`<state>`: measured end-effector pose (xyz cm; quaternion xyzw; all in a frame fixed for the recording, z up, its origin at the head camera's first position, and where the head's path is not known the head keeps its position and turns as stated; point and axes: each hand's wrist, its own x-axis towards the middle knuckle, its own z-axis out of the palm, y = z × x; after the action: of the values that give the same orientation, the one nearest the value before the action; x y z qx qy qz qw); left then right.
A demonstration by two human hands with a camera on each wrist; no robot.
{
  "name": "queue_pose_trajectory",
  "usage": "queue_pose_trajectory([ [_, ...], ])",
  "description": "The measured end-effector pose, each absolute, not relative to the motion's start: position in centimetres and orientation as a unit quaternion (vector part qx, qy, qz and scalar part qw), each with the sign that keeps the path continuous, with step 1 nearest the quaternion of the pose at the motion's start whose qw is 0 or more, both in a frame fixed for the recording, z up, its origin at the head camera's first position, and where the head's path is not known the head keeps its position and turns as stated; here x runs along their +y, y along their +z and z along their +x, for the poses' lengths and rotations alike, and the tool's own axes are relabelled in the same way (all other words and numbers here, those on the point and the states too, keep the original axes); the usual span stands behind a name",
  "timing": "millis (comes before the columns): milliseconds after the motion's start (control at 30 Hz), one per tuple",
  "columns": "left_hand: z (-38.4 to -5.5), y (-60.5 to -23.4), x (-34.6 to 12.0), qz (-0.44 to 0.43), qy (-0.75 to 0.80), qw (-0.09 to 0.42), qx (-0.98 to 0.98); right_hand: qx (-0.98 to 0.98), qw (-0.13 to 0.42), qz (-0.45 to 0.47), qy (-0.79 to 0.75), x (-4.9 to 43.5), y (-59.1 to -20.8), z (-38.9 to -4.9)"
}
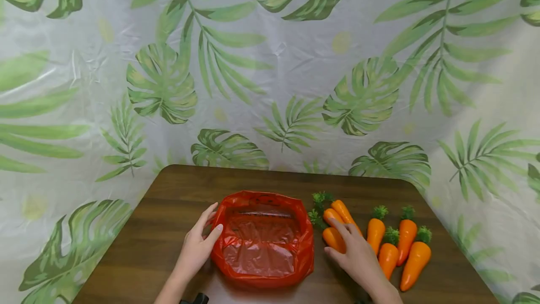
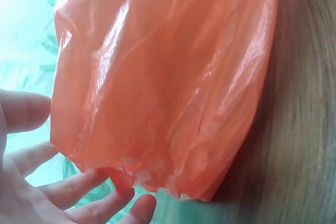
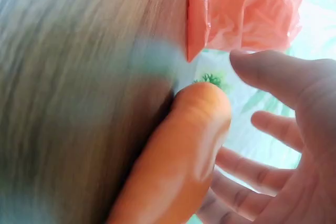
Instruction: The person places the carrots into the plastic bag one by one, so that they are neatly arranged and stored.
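A red plastic bag [image 1: 307,247] stands with its mouth spread wide on the table. At its left side is my left hand [image 1: 198,243], thumb and fingers apart near the rim; in the left wrist view the fingertips touch or nearly touch the bag's wall [image 2: 157,77]. My right hand [image 1: 356,252] reaches over the left group of orange carrots [image 1: 333,239], which have green leafy tops. In the right wrist view its spread fingers lie beside one carrot [image 3: 178,150], with the thumb off it. Whether the fingers touch the carrot is hard to tell.
Several more carrots [image 1: 415,266] lie to the right of my right hand. The dark wooden table [image 1: 177,191] ends at a leaf-patterned curtain [image 1: 287,83] behind and at both sides.
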<state>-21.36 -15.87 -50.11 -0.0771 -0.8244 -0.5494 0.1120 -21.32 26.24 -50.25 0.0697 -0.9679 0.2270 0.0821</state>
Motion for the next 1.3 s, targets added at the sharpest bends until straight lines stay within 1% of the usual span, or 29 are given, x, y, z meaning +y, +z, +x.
queue_pose_trajectory([
  [133, -20.9, -50.1, -15.9, -0.074, -0.552, 0.12, -0.822, -0.969, 0.069, 0.069, 0.228, 25.8, -50.5, -21.4],
  [333, -20.5, -50.2, -16.3, -0.068, -0.554, 0.129, -0.82, -0.974, 0.068, 0.066, 0.206, 25.3, -50.9, -21.5],
  [600, -20.7, -50.3, -16.2, -0.06, -0.54, 0.131, -0.83, -0.974, 0.059, 0.067, 0.21, 25.2, -50.8, -21.6],
  [1033, -20.6, -50.5, -16.0, -0.015, -0.546, 0.119, -0.829, -0.968, 0.077, 0.057, 0.23, 25.3, -49.9, -21.4],
  [1300, -20.7, -50.4, -16.1, -0.014, -0.547, 0.118, -0.828, -0.962, 0.079, 0.049, 0.256, 25.6, -49.5, -21.2],
])
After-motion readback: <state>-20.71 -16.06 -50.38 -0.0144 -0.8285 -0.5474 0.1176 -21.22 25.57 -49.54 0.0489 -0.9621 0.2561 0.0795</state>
